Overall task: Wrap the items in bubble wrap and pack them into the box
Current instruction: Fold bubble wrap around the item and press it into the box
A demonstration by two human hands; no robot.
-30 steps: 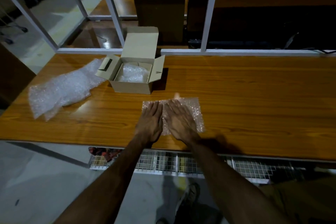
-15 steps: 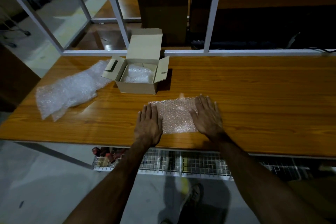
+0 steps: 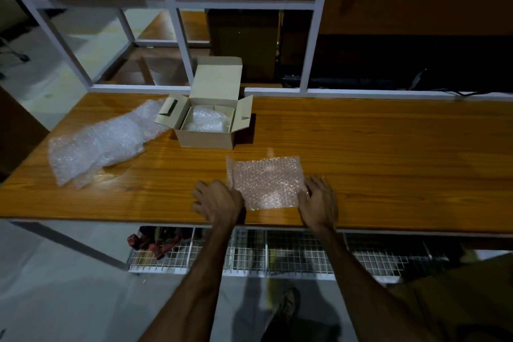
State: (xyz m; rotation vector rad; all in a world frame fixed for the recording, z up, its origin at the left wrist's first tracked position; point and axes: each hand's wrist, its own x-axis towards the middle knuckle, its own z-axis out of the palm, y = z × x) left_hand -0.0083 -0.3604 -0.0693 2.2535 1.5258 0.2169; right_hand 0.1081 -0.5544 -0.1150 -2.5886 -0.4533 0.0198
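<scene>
A small sheet of bubble wrap (image 3: 263,182) lies flat on the wooden table (image 3: 388,164) near its front edge. My left hand (image 3: 218,200) sits at the sheet's near left corner with loosely bent fingers. My right hand (image 3: 319,201) rests on the near right corner, its fingertips touching the sheet's right edge. Behind and to the left stands an open cardboard box (image 3: 206,139) with its lid up, and a bubble-wrapped item (image 3: 205,121) lies inside it. No unwrapped item shows on the sheet.
A larger crumpled piece of bubble wrap (image 3: 97,144) lies at the table's left end. A white shelf frame (image 3: 183,44) rises behind the table. A wire mesh tray (image 3: 277,255) hangs under the front edge.
My hands slid apart from the middle of the sheet to its sides, then drew back to its near corners. The sheet now lies flat and uncovered.
</scene>
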